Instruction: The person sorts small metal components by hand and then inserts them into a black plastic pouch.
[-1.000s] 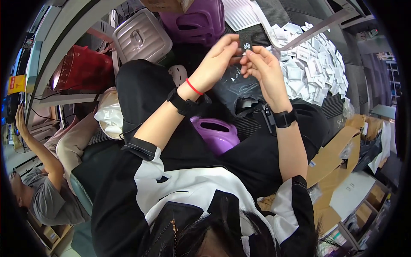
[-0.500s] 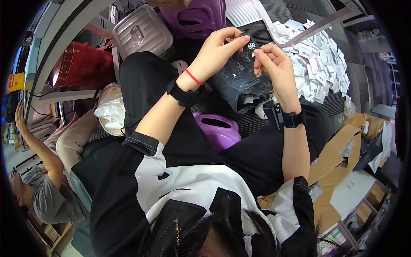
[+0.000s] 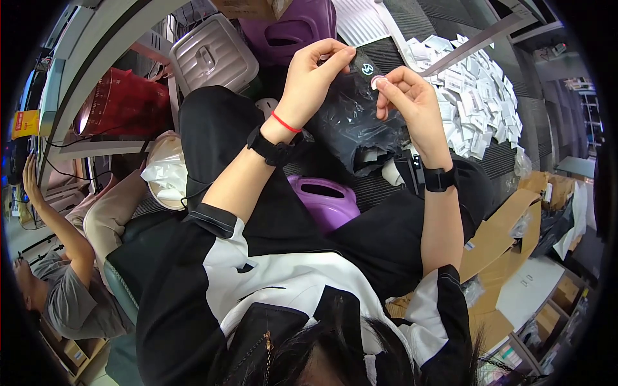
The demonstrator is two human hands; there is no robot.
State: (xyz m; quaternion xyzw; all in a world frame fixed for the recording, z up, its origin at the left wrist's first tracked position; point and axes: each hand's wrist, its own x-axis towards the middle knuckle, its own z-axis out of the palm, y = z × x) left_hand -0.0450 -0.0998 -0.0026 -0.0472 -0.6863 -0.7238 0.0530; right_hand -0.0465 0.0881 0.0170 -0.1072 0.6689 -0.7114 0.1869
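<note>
My left hand (image 3: 311, 83) pinches a small dark piece with a round, pale emblem (image 3: 366, 69) between thumb and fingers. Close by on its right, my right hand (image 3: 412, 101) has thumb and forefinger closed on a small round piece, white and pinkish (image 3: 378, 82); its exact kind is too small to tell. Beneath both hands lies a crinkled black plastic bag (image 3: 360, 122), its mouth showing something pale inside. Both wrists wear black bands.
A heap of small white packets (image 3: 473, 96) spreads on the dark floor at far right. A purple stool (image 3: 328, 202) is between my legs, near a bin with a white liner (image 3: 167, 170). Further off are a grey lidded box (image 3: 215, 55) and cardboard (image 3: 502, 244). Another person (image 3: 77, 283) is at left.
My left hand has shifted slightly left with the dark piece, opening a gap from my right hand. The small round piece now shows at my right fingertips.
</note>
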